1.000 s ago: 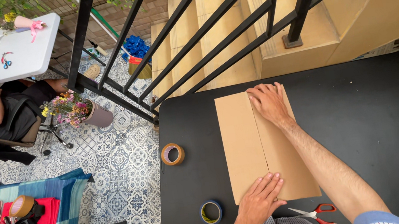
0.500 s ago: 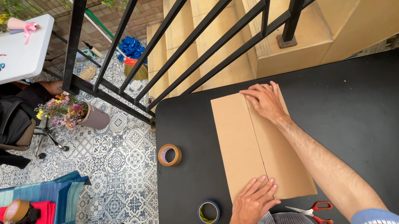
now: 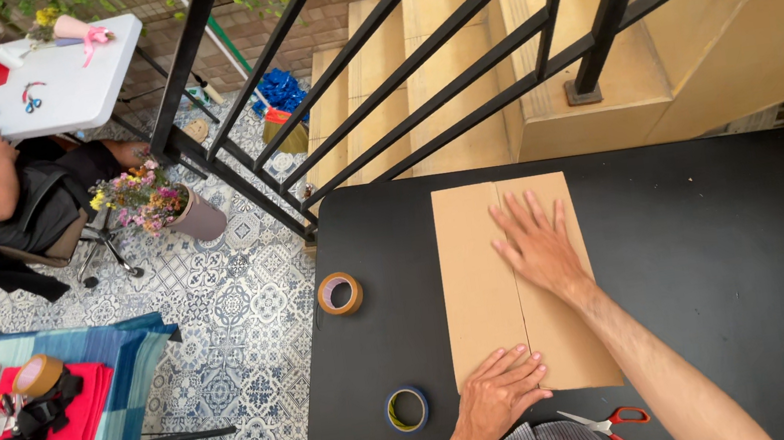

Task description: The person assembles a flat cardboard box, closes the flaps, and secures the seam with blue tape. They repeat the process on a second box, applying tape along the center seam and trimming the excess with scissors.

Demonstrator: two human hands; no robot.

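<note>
— what are your hands doing?
— my right hand (image 3: 539,249) lies flat, fingers spread, gripping nothing, pressing the flat brown cardboard sheet (image 3: 482,289). my left hand (image 3: 498,398) lies open on its near edge.
— where's the sheet?
— on the black table (image 3: 770,251), brown tape roll (image 3: 340,293) and blue tape roll (image 3: 406,409) to its left, red-handled scissors (image 3: 609,423) just beside its near edge.

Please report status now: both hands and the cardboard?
Left hand and right hand flat on cardboard sheet. Sheet flat on black table. Two tape rolls beside; scissors near edge.
</note>
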